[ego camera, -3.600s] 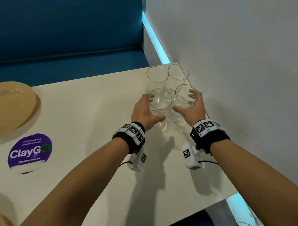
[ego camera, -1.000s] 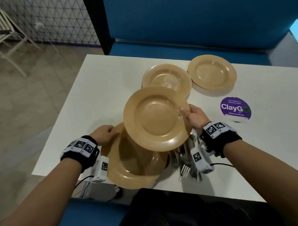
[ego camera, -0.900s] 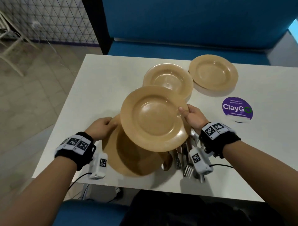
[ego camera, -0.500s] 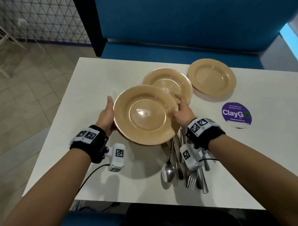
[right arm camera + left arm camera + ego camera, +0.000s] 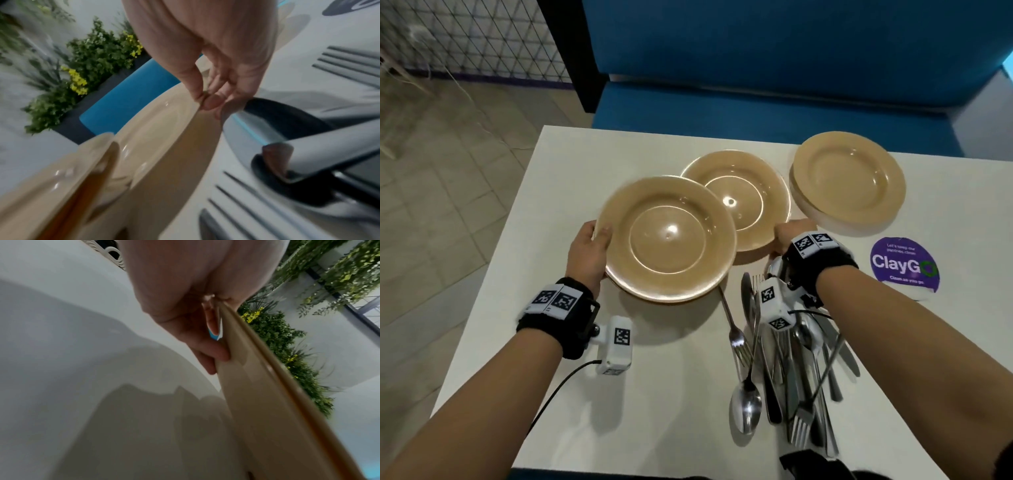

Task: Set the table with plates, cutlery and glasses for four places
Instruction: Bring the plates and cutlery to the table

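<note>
Three tan plates show in the head view. The near plate (image 5: pixel 667 240) hangs just above the white table (image 5: pixel 544 212), with a second rim showing under it. My left hand (image 5: pixel 589 250) grips its left rim, thumb on top; the left wrist view shows the fingers (image 5: pixel 205 353) curled under the doubled plate edge (image 5: pixel 267 402). The middle plate (image 5: pixel 753 195) lies partly under the near one. My right hand (image 5: pixel 789 231) pinches its near right rim; thumb and fingers (image 5: pixel 209 100) close on that plate (image 5: pixel 160 129). A far plate (image 5: pixel 849 178) lies at the right. No glasses show.
A loose pile of forks, spoons and knives (image 5: pixel 784 359) lies under my right wrist, with fork tines (image 5: pixel 246 203) close to the camera. A purple ClayGo sticker (image 5: pixel 904 263) is at the right. A blue bench (image 5: pixel 756 102) runs behind the table; the table's left edge drops to tiled floor.
My right hand has left the near plate's right rim and now pinches the middle plate's rim. My left hand keeps hold of the near plate, which has sunk closer to the table.
</note>
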`<move>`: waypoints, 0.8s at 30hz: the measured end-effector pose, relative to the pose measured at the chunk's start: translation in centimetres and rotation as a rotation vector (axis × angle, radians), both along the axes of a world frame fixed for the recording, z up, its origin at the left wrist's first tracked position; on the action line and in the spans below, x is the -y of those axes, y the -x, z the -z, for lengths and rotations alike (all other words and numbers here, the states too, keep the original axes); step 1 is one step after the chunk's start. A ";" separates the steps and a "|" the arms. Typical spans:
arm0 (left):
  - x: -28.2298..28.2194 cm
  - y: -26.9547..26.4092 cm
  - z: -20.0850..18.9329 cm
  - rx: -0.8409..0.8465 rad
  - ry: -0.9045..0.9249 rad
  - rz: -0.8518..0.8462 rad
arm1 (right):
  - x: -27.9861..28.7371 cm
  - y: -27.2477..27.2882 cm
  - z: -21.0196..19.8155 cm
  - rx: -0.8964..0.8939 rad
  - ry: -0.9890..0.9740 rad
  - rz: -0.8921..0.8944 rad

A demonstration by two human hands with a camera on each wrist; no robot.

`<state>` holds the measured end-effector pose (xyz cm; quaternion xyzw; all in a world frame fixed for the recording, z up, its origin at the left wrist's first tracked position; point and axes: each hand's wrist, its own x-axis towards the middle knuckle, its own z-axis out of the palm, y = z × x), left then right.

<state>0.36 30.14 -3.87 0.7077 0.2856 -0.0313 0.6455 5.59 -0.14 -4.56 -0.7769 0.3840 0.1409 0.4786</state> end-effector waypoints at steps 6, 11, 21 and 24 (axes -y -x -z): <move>-2.7 -0.3 1.7 0.001 -0.117 -0.225 | -0.2 -1.9 0.7 0.280 -0.112 0.386; -1.6 -1.3 1.9 -0.016 -0.083 -0.197 | -2.3 -1.3 -1.8 0.326 -0.247 0.341; 5.6 -4.9 1.2 0.032 0.074 0.141 | -0.6 0.0 -0.8 0.270 0.048 -0.064; 7.8 -6.2 1.1 0.065 0.050 0.190 | 3.5 -0.6 -1.5 0.238 0.226 0.217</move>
